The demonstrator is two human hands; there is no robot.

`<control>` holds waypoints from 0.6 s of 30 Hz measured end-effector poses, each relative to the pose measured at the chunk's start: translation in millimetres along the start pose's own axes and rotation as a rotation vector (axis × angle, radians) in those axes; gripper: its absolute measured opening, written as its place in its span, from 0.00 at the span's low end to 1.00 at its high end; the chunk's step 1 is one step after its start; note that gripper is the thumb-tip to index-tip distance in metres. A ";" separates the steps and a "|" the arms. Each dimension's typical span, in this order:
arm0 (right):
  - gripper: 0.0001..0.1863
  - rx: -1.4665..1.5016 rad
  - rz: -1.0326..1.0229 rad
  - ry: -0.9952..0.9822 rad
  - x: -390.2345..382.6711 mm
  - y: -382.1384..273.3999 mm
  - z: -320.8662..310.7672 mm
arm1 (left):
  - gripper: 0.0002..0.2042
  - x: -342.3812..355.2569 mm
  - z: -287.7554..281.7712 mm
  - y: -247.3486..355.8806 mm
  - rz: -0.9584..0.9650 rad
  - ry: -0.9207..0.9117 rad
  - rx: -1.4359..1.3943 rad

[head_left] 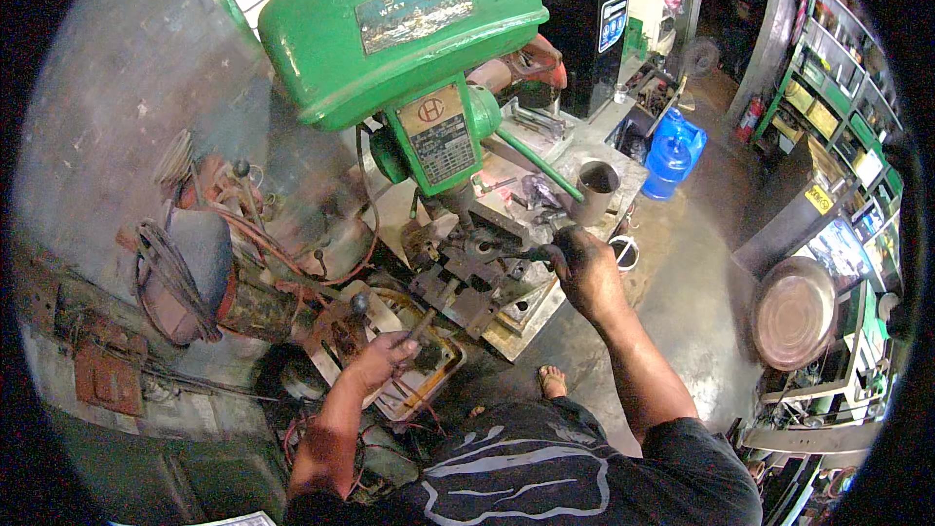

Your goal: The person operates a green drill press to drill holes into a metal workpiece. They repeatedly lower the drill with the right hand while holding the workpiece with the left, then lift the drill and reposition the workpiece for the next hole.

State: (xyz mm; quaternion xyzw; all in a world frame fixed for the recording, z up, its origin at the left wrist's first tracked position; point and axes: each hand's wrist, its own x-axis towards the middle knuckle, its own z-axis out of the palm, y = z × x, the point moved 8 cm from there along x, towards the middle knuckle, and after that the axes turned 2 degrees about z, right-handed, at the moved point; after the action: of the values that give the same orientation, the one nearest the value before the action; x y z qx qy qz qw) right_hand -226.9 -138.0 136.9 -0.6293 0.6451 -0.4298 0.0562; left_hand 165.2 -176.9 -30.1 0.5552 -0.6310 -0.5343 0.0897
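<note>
A green drill press (409,29) stands over a greasy metal machine vise (458,297) with a round holed workpiece or fitting (480,247) on top. My left hand (383,360) is closed round a thin metal bar (425,321) that runs up to the vise's near left side. At the right of the vise, my right hand (590,271) is closed on a dark handle (545,253); its fingers are partly in shadow. The press's green feed lever (541,166) slants down above and beyond my right hand, apart from it.
A grey can (596,185) stands behind my right hand, with a white pail (624,253) beside it. A blue water jug (670,158) is on the floor. By my left hand lie a rusty tray (443,380) and a black-knobbed lever (359,304). Coiled cable (170,273) hangs left.
</note>
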 end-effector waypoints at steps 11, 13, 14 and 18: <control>0.12 0.724 0.627 0.198 -57.8 75.7 -38.9 | 0.21 -0.9 7.3 -15.3 -0.087 -0.204 -0.439; 0.14 0.942 0.740 0.263 -75.7 84.6 -34.6 | 0.21 2.9 9.5 -11.1 0.013 -0.157 -0.221; 0.16 1.011 0.873 0.306 -91.3 90.9 -30.3 | 0.22 3.7 5.8 -5.3 0.116 -0.034 0.096; 0.22 1.414 0.973 0.245 -125.8 77.3 -9.5 | 0.28 0.3 4.5 8.4 0.303 0.251 0.569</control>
State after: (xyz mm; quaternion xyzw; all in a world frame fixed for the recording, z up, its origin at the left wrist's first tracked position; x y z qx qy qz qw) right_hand -266.3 -37.7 35.5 -0.0499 0.4255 -0.7231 0.5419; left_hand 156.8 -176.1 -25.5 0.5192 -0.8142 -0.2450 0.0865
